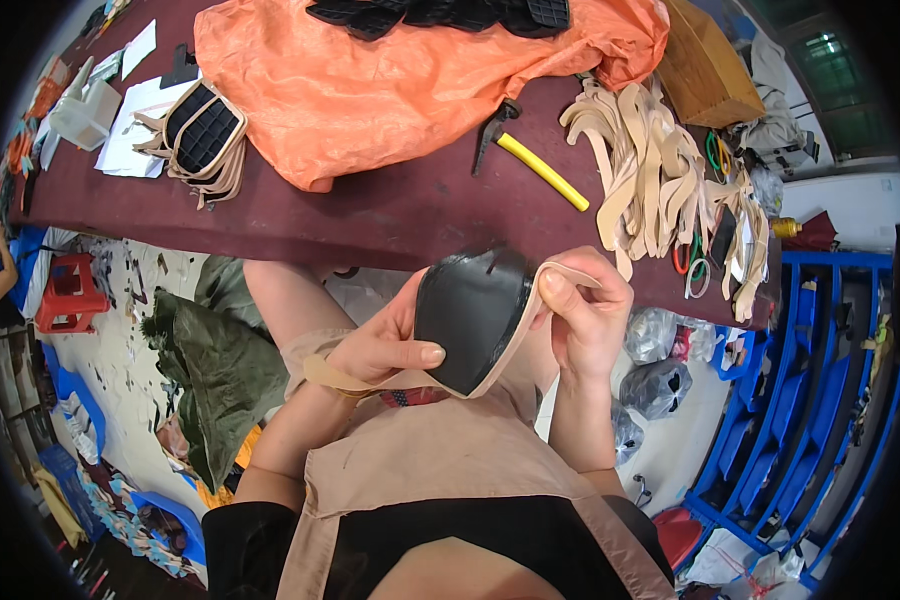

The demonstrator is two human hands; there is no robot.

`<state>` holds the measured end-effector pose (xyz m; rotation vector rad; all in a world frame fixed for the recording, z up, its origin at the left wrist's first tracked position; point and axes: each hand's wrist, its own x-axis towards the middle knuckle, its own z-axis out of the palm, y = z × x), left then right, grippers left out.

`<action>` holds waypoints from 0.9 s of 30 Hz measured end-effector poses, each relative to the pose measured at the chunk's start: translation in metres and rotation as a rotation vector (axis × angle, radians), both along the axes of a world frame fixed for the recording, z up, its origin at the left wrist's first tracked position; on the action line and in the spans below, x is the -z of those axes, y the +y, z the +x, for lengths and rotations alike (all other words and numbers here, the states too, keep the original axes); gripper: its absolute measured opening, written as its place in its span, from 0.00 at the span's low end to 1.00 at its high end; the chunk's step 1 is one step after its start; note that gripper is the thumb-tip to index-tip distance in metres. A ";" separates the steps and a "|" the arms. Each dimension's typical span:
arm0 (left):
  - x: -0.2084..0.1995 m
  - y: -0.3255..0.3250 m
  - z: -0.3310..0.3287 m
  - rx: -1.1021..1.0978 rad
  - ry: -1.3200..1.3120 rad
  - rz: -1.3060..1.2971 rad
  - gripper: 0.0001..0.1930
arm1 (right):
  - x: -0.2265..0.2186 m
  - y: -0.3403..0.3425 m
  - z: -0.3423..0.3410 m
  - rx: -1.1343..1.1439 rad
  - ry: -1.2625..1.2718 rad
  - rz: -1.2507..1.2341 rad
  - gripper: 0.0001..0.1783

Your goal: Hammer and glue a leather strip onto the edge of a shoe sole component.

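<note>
Over my lap I hold a shiny black shield-shaped panel point(467, 312), its pointed end toward me. A beige strip point(502, 366) lies along its right edge and round the point, with a loose tail running left under my left hand. My left hand point(382, 338) is closed on the panel's left side, thumb on its face. With thumb and fingers, my right hand point(582, 308) pinches the strip at the panel's upper right edge. The fingers behind the panel are hidden.
On the dark red table point(390, 215) lie a hammer point(530, 160) with a yellow handle, an orange sheet point(340, 95), a heap of beige strips point(645, 165) and a stack of edged black panels point(205, 130). A blue rack point(800, 400) stands right, a red stool point(70, 293) left.
</note>
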<state>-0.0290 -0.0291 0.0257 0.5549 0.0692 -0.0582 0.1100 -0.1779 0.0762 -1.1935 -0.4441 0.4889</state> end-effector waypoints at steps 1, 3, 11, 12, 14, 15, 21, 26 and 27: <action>0.002 0.000 -0.001 0.008 -0.019 0.014 0.42 | 0.001 0.000 0.000 -0.023 0.069 0.034 0.07; 0.004 0.000 -0.006 0.018 -0.039 0.026 0.42 | 0.007 0.002 0.000 -0.046 0.137 0.067 0.07; -0.044 0.002 0.014 -0.310 -0.021 0.326 0.40 | 0.039 0.019 -0.009 -0.090 0.386 0.254 0.35; -0.042 0.010 0.025 -0.317 -0.066 0.463 0.40 | 0.030 0.021 -0.008 -0.199 0.289 0.394 0.43; -0.037 0.017 0.030 -0.333 -0.284 1.120 0.42 | 0.003 0.026 -0.011 -0.131 -0.065 0.192 0.52; -0.047 0.006 0.029 -0.335 -0.221 0.614 0.44 | -0.003 0.026 -0.005 -0.097 -0.038 0.098 0.52; 0.000 -0.009 0.034 -0.760 -0.311 1.210 0.33 | -0.018 0.028 0.003 0.045 0.175 0.151 0.27; -0.018 -0.002 0.035 -0.801 -0.562 0.808 0.17 | -0.002 0.023 0.006 0.070 0.409 0.138 0.23; -0.021 -0.002 0.034 -0.803 -0.559 0.810 0.17 | 0.000 0.022 0.007 0.067 0.411 0.137 0.23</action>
